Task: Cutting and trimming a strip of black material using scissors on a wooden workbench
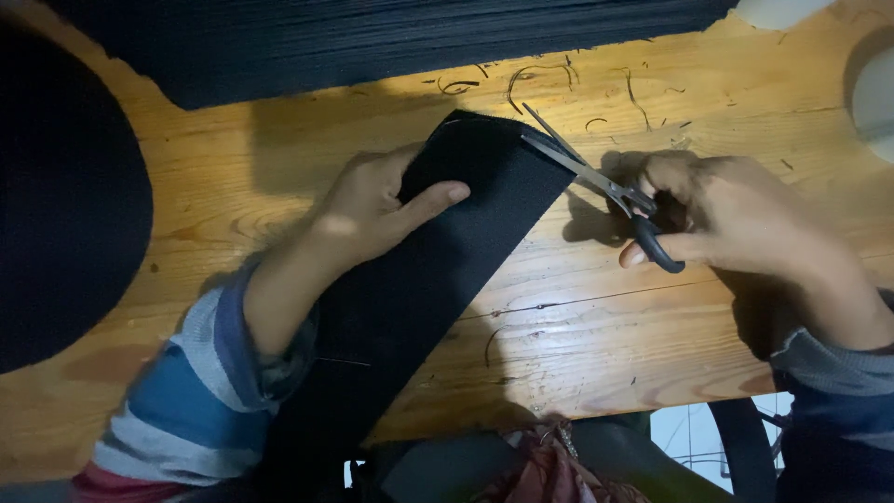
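A wide black fabric strip [438,270] runs diagonally across the wooden table [596,317], from the near edge up to the middle. My left hand [372,205] presses flat on the strip near its far end, thumb stretched across the cloth. My right hand [726,214] grips black-handled scissors [605,186]. Their blades stand apart at the strip's upper right corner, with one blade on the cloth edge.
A large black fabric piece [372,37] covers the table's far side, and a rounded black shape [65,205] lies at the left. Loose black threads [540,79] are scattered beyond the strip. A pale round object [875,93] sits at the far right.
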